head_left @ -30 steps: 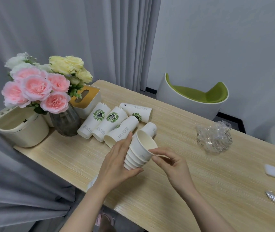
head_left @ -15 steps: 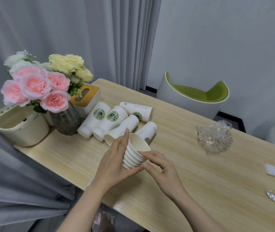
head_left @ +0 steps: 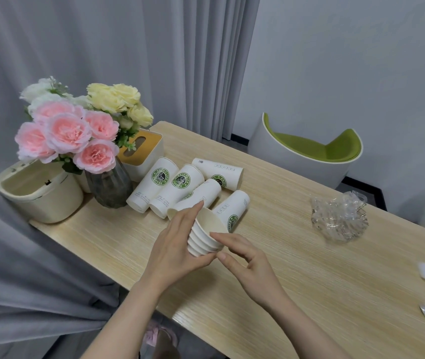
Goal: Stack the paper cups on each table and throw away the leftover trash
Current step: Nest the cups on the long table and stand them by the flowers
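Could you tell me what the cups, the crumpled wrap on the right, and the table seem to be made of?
The stacked cups look like matte white paper with rolled rims and a cream inside. The crumpled wrap seems thin clear plastic: it is see-through and shiny along its creases. The table shows a pale, fine wood grain with a smooth, low sheen; whether solid wood or laminate cannot be told.

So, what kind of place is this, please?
Probably an office lounge or meeting corner, though this is a guess. A long wooden table stands by grey curtains, a green-and-white tub chair sits behind it, and branded paper coffee cups lie beside a vase of flowers.
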